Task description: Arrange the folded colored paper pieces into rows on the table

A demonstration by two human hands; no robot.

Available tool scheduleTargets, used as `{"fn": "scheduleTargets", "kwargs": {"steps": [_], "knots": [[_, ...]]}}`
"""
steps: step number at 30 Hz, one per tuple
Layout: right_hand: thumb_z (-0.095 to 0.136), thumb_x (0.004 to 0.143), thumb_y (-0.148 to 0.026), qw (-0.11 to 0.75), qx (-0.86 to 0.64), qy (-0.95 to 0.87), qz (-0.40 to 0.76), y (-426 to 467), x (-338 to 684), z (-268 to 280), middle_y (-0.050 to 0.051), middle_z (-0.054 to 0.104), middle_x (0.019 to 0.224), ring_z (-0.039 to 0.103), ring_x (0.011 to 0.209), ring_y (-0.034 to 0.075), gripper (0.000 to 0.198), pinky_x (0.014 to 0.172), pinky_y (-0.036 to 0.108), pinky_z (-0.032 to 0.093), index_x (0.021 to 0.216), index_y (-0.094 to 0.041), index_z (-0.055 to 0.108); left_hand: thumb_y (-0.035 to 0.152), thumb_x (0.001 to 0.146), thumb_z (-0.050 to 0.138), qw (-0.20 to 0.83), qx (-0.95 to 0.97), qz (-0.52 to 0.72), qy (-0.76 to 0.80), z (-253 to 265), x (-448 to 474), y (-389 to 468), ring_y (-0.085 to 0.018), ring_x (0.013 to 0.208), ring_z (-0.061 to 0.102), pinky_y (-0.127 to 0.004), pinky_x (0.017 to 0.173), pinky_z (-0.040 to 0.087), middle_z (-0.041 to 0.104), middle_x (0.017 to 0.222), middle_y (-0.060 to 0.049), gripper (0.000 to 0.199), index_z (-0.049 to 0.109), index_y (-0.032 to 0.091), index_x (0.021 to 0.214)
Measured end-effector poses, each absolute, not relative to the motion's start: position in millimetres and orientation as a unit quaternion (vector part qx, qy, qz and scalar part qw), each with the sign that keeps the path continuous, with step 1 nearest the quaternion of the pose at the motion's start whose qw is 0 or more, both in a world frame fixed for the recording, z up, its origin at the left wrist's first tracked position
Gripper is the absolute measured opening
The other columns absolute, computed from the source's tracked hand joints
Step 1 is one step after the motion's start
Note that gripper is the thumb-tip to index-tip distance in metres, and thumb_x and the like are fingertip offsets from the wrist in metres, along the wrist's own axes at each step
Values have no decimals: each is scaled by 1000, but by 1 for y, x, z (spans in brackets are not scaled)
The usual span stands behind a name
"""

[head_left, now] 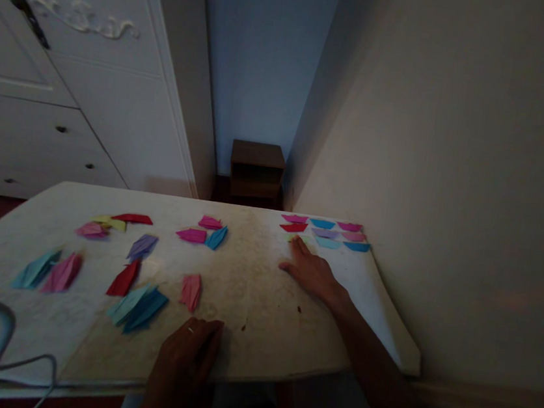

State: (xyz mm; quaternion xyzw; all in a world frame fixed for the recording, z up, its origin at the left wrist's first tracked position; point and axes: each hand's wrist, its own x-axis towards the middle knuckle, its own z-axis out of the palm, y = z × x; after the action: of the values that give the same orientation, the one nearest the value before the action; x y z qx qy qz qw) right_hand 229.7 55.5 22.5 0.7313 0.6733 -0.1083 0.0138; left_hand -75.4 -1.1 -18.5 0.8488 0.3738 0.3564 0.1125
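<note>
My right hand (312, 271) reaches to the far right of the white table, fingers stretched out and thumb apart. Its fingertips touch a pale green folded paper boat (292, 238), partly covered by them. Beyond and beside it, small folded paper boats lie in rows, among them a red one (293, 227), a purple one (325, 233) and a blue one (357, 246). My left hand (186, 355), wearing a ring, rests at the near edge with its fingers drawn together; nothing shows in them. Just beyond it lies a pink folded paper (190, 291).
Several more folded papers lie loosely on the left half, including a dark blue one (146, 311), a red one (124, 279) and a teal one (36, 269). A grey metal tube (2, 330) stands at the near left. A wall (471, 220) borders the table's right side.
</note>
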Motion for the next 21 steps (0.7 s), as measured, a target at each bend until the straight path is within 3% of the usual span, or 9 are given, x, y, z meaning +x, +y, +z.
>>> {"fn": "scheduleTargets", "kwargs": {"steps": [5, 9, 15, 21], "knots": [[39, 96, -48, 7, 729, 680, -80, 51, 220, 24, 14, 12, 161, 56, 121, 33, 65, 95, 46, 48, 152, -16, 27, 28, 96, 46, 99, 847, 365, 373, -16, -73, -2, -16, 64, 65, -26, 59, 52, 68, 74, -3, 19, 63, 19, 95], [34, 99, -41, -17, 716, 697, -25, 43, 200, 24, 14, 27, 158, 60, 116, 28, 54, 86, 37, 52, 148, -18, 35, 29, 97, 44, 94, 846, 357, 385, -12, -73, -4, -16, 65, 66, -27, 61, 52, 68, 73, -4, 23, 64, 20, 92], [30, 100, -31, -6, 661, 750, 4, 29, 169, 22, 14, 58, 127, 66, 92, 20, 39, 76, 30, 50, 126, -19, 57, 28, 96, 44, 90, 847, 348, 391, -13, -72, -6, -17, 66, 65, -29, 62, 51, 68, 73, -4, 24, 65, 19, 91], [34, 98, -24, 12, 656, 754, 29, 24, 156, 15, 12, 65, 101, 65, 84, 20, 30, 71, 28, 45, 105, -17, 62, 26, 95, 45, 102, 846, 345, 394, -15, -73, -7, -18, 68, 64, -30, 64, 50, 68, 74, -4, 22, 65, 18, 91]]}}
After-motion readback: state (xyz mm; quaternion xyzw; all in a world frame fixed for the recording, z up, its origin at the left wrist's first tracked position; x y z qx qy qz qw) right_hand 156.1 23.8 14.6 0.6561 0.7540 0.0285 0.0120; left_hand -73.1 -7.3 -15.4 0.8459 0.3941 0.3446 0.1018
